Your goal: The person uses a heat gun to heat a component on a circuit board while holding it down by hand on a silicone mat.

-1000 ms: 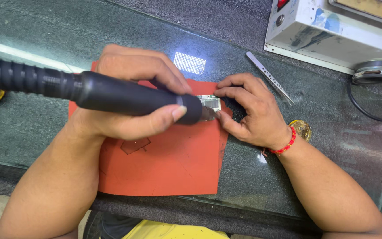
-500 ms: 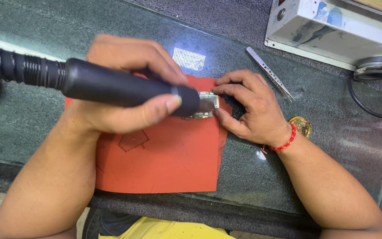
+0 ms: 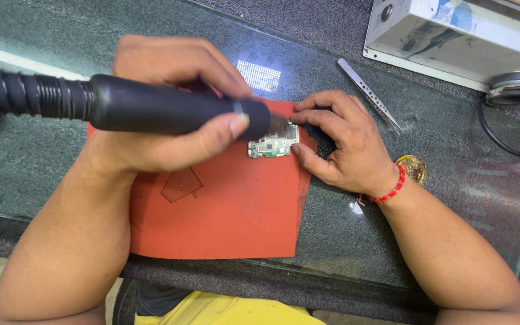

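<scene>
Circuit board (image 3: 274,144): small, green, on red mat (image 3: 224,210) on counter (image 3: 344,229). Right hand (image 3: 341,141) fingers pinch its right edge. Left hand (image 3: 170,114) fingers wrapped around black handpiece (image 3: 151,111), tip over board. Tweezers (image 3: 369,95) nearby.

Hot-air tool (image 3: 151,111): long black handle with a ribbed black hose running off toward 9 o'clock; lies nearly level, nozzle end pointing to 3 o'clock, just above the board. Gripped around its barrel by the left hand (image 3: 170,114), thumb pressed along the near side.

Circuit board (image 3: 274,142): small, flat, green with silvery shielded parts; lies face up on the orange mat at its 1 o'clock corner. Pinned at its 3 o'clock edge by the fingertips of the right hand (image 3: 341,144).
</scene>
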